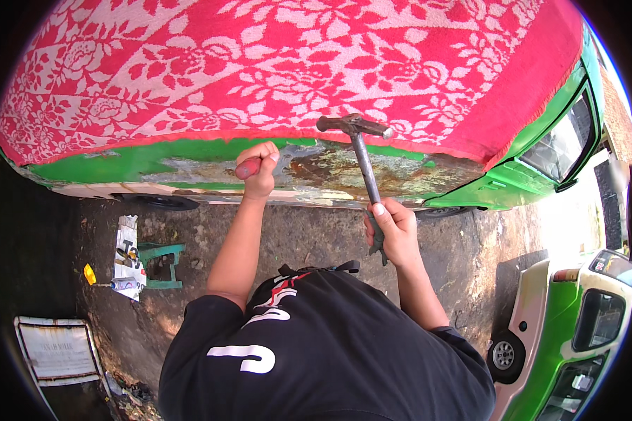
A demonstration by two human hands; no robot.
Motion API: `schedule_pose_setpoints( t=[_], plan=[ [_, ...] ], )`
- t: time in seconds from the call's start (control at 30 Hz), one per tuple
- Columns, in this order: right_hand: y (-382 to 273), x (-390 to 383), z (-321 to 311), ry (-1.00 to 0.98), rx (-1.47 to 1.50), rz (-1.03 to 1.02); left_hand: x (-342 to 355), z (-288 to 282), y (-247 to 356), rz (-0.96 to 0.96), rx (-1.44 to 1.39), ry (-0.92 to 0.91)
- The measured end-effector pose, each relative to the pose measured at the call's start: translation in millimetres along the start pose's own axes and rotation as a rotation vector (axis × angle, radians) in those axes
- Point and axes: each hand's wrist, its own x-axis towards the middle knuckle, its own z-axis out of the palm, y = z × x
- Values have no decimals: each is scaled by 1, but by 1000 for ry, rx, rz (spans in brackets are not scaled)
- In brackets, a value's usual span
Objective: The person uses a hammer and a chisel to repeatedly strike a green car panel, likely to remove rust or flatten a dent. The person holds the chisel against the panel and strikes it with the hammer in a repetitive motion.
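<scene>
Left hand: clamped on red handle. Right hand: clamped on metal hammer. Far: green vehicle, floral blanket.

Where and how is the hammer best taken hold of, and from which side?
The hammer's long, straight handle suggests a wrapped grip near its lower end, coming from the person's near right, as the right hand does. That end points toward the person, while the head lies crosswise at the far end, so this hold probably leaves it free.
</scene>
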Motion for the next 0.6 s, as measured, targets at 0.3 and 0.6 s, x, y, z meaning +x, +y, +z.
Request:
schedule_pose_setpoints(
  t=[0.3,0.6],
  plan=[
    [15,-8,-6,-8,-8,35,9,2,4,45,-104,22],
    [14,-12,-7,27,-21,69,15,4,5,-37,-85,54]
  ],
)
